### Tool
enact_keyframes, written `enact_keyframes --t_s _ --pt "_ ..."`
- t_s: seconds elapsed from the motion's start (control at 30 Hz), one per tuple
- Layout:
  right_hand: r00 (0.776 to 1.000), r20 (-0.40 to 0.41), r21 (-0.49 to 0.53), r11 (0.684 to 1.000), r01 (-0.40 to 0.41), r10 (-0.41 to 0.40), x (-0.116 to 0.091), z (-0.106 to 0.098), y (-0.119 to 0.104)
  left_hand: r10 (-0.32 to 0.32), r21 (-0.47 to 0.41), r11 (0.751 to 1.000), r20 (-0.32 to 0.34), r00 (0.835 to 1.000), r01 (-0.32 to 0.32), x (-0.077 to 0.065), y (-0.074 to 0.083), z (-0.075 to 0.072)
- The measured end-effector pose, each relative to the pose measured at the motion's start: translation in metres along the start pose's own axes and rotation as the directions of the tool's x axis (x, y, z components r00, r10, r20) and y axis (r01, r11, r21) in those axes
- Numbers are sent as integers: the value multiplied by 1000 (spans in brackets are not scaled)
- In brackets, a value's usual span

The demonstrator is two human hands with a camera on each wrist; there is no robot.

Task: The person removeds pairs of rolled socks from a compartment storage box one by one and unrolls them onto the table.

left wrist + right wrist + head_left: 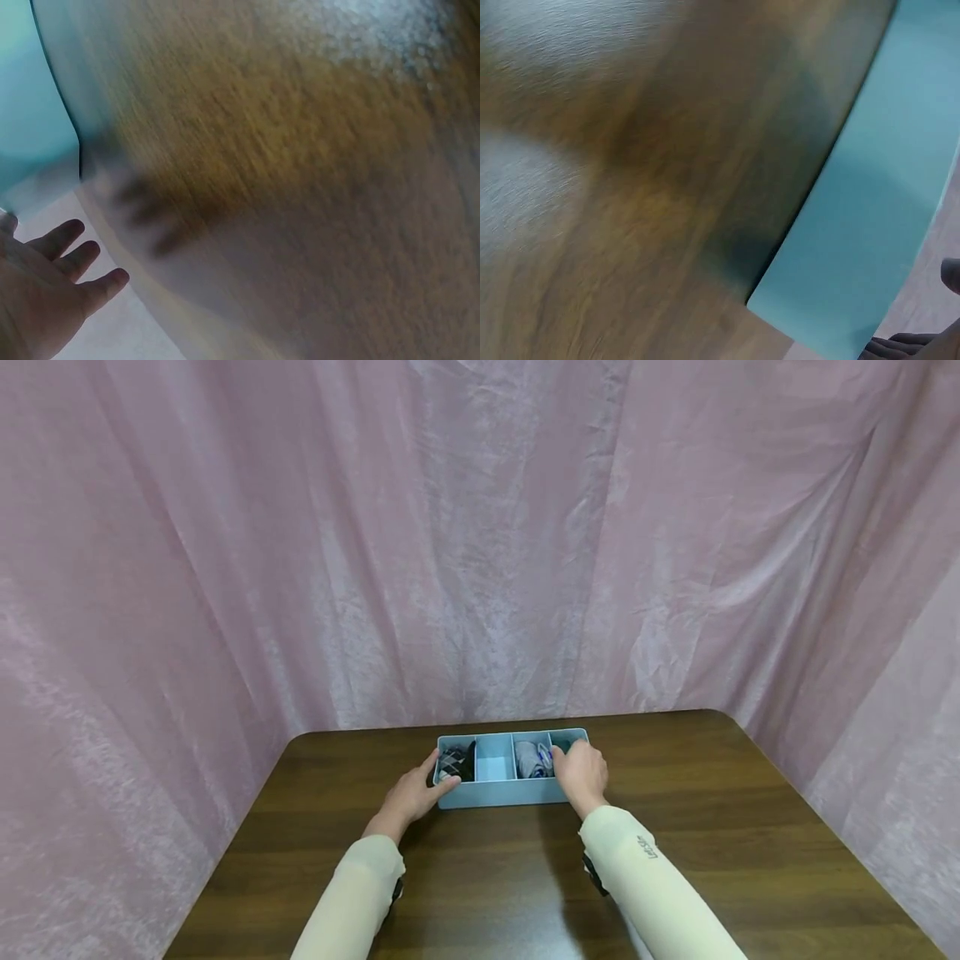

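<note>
A light blue divided storage box (495, 792) stands on the table, its long side towards me. A dark argyle-patterned rolled sock (453, 764) fills its left compartment. The second compartment shows bare floor; a grey rolled sock (529, 760) sits in the third. Dark green cloth (561, 745) shows in the right compartment, partly hidden by my right hand (581, 774). That hand lies over the box's right end, thumb near the last divider; I cannot tell what its fingers hold. At the left end, my left hand (414, 791) touches the box with thumb and fingers spread.
The brown wooden table (480, 877) extends around the box, with rounded far corners. Pink velvety curtains (480, 543) hang behind it and at both sides. Pale sleeves (660, 881) cover both forearms.
</note>
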State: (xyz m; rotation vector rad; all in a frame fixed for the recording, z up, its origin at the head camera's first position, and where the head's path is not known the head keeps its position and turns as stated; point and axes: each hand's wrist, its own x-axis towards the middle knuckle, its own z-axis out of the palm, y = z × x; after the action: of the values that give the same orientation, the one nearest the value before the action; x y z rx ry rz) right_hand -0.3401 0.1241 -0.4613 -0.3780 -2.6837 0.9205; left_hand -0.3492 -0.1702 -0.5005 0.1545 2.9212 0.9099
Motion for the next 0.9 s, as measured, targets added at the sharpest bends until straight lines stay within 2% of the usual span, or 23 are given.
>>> enact_keyframes --t_s 0.23,0.47,0.57,0.7,0.8,0.9 --pt "995 97 29 999 14 -17 12 -3 3 -3 -7 1000 2 1000 3 1 0 0" --pt "977 196 39 996 81 -87 24 -2 10 -10 -18 1000 1 1000 10 2 -1 -3" --pt "976 183 36 993 111 -116 25 1 11 -17 -22 1000 1 1000 17 2 -1 -4" --pt "982 105 2 988 156 -156 21 6 12 -27 -21 999 2 1000 27 0 0 -5" --pt "985 71 -42 986 163 -159 18 10 14 -27 -15 1000 4 1000 27 -1 0 -3" --pt "988 76 -80 987 142 -136 17 12 15 -21 -13 1000 9 1000 21 -1 2 -1"
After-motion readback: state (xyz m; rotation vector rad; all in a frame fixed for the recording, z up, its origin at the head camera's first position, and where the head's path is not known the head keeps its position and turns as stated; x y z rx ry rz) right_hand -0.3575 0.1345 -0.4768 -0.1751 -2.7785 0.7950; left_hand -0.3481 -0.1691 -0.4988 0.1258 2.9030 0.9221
